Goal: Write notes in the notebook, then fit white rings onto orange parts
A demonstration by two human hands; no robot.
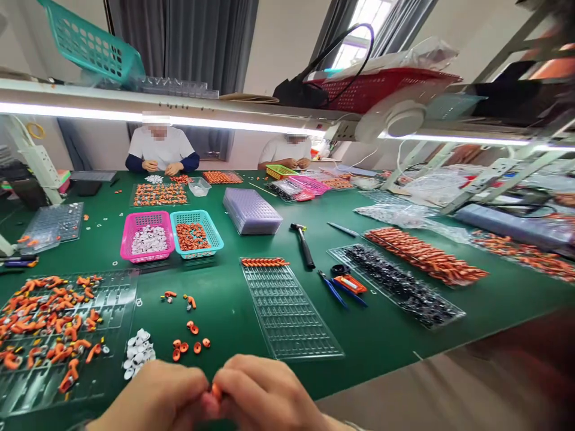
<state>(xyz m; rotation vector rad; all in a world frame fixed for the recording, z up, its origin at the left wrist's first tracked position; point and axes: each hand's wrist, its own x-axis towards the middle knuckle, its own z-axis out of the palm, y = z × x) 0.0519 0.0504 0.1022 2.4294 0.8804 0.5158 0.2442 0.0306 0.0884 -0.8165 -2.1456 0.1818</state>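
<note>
At the front edge my left hand (157, 392) and my right hand (265, 389) meet, fingertips pinched together around a small orange plastic part (216, 392). Most of that part is hidden by the fingers. Just beyond my left hand lies a pile of white round caps (139, 352). Several loose orange cups (197, 347) are scattered ahead of both hands, with two curved orange pieces (191, 301) farther off. Ahead and to the right, a clear slotted tray (294, 317) holds one row of orange parts (265, 262) at its far end.
Left is a clear tray heaped with curved orange pieces (58, 317). Pink basket (126, 239) and blue basket (219, 239) stand beyond, beside stacked trays (254, 209). A hammer (305, 245), pliers (333, 290) and a black-parts tray (399, 281) lie right. Two people (162, 149) sit opposite.
</note>
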